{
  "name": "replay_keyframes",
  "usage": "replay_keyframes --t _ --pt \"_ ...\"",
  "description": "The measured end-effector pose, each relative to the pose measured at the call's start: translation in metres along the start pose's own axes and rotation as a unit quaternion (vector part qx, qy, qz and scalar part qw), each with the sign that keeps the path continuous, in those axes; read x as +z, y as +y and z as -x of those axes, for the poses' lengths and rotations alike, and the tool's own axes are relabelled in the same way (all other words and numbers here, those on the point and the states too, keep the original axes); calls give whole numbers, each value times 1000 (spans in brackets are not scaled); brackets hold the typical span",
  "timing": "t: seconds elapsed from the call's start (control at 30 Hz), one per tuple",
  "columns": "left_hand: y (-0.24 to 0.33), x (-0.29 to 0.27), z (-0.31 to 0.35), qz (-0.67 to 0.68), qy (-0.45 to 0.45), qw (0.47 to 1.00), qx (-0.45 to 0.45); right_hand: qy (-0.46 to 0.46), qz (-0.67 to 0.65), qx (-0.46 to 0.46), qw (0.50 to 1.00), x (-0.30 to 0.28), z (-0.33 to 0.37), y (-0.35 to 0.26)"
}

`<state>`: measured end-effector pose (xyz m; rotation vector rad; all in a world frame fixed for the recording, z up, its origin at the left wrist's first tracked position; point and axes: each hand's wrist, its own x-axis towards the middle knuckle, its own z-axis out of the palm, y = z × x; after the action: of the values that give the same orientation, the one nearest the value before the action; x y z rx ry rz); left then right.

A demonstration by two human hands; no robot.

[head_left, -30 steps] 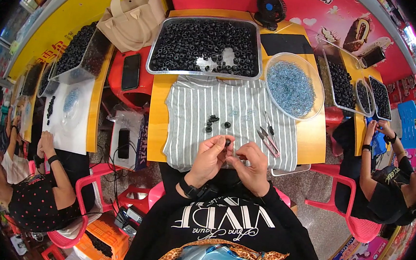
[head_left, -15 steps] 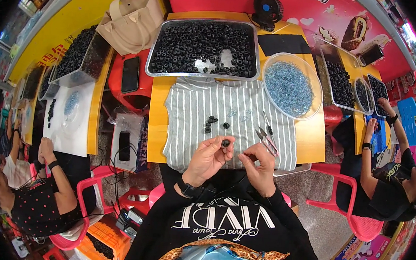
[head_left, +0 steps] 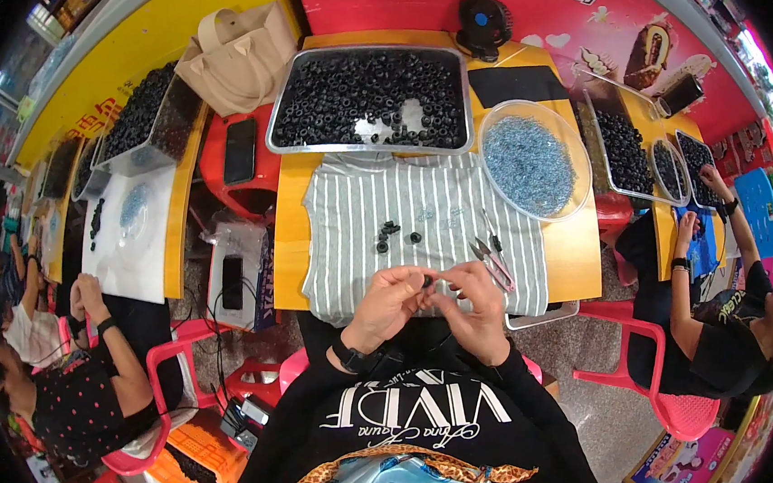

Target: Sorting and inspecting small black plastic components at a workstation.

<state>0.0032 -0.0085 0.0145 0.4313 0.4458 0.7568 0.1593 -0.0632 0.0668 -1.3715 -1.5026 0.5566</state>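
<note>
Between the fingertips of my left hand (head_left: 383,308) is a small black ring-shaped part (head_left: 427,282), pinched close above the table's near edge. My right hand (head_left: 479,314) meets it from the right, thumb and fingers drawn together at the part; whatever they hold is too small to make out. Beneath lies a grey-and-white striped cloth (head_left: 353,204). On it, just beyond my hands, sit a little group of black parts (head_left: 387,230) and one lone black ring (head_left: 416,237). Pink-handled snips (head_left: 497,269) rest beside my right hand, with a thin dark-ended tool (head_left: 494,236) behind them.
A tray (head_left: 276,139) heaped with black rings spans the table's back. Right of it stands a round tub (head_left: 584,188) of small clear-blue pieces. A black fan (head_left: 484,28) is behind. People work at side tables left and right; pink chairs (head_left: 642,339) flank me.
My right hand has moved left and up to meet my left hand at the black part. The left hand stays nearly in place. The view has shifted slightly.
</note>
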Motion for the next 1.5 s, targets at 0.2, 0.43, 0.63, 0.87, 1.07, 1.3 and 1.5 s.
replay_keyframes --t 0.2,0.43,0.63,0.87,1.07,1.3,1.5 --pt "-2 -11 1 -75 -20 997 -17 -28 105 -86 990 4 -2 6" --pt "-1 -6 -2 -54 -56 997 -13 -46 87 -91 991 -10 -5 2" --pt "7 -15 -9 -92 -75 993 -26 -70 28 9 997 -60 -12 22" --pt "10 -21 -12 -74 -105 992 -15 283 249 -7 926 -204 -102 40" --pt "6 -31 -13 -13 -151 988 -16 187 191 -3 964 -160 -49 77" --pt "6 -32 -10 1 -154 988 -8 223 21 136 965 -99 36 128" --pt "8 -33 -15 -30 -185 982 12 270 164 2 949 -85 28 115"
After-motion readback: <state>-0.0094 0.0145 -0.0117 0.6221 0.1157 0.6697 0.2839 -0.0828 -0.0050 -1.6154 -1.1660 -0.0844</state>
